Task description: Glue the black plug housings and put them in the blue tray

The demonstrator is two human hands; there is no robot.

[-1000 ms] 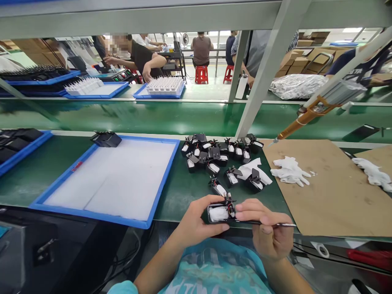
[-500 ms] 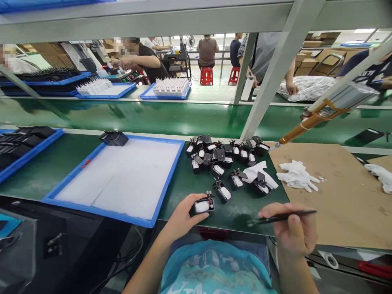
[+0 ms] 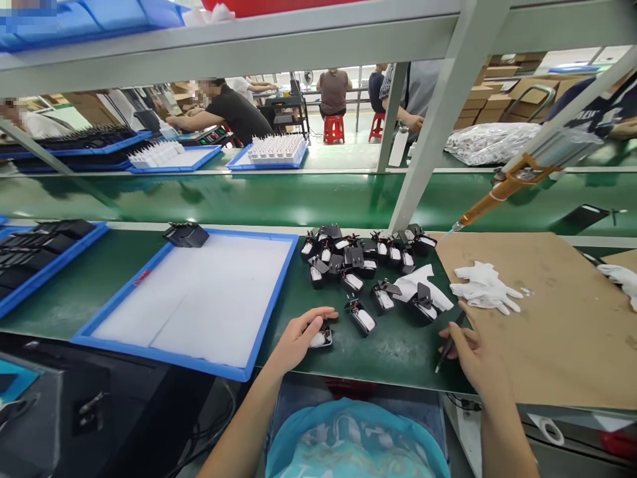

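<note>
My left hand (image 3: pixel 301 337) rests on the bench, fingers and thumb curved over a small black plug housing (image 3: pixel 321 338) with a white filling, which they partly hide. In my right hand (image 3: pixel 468 348), closed at the bench's front edge, is a slim black pen-shaped tool (image 3: pixel 444 355), its lower tip pointing down toward the green surface. Just right of my left hand lies another open plug housing (image 3: pixel 361 317) with a white block and red wires. Several more black housings (image 3: pixel 352 255) are heaped behind it, some with their lids tilted up.
A blue-rimmed tray (image 3: pixel 281 285) with a white liner stands at left, black cases (image 3: pixel 185 234) at its back corner. White gloves (image 3: pixel 482 285) lie on brown cardboard (image 3: pixel 572 332). An amber syringe dispenser (image 3: pixel 492 199) hangs at right, near a slanted post (image 3: pixel 428 133).
My left hand has shifted slightly left with the housing, its fingers now lying more over it. The right hand has turned, and the tool has swung from level to steep.
</note>
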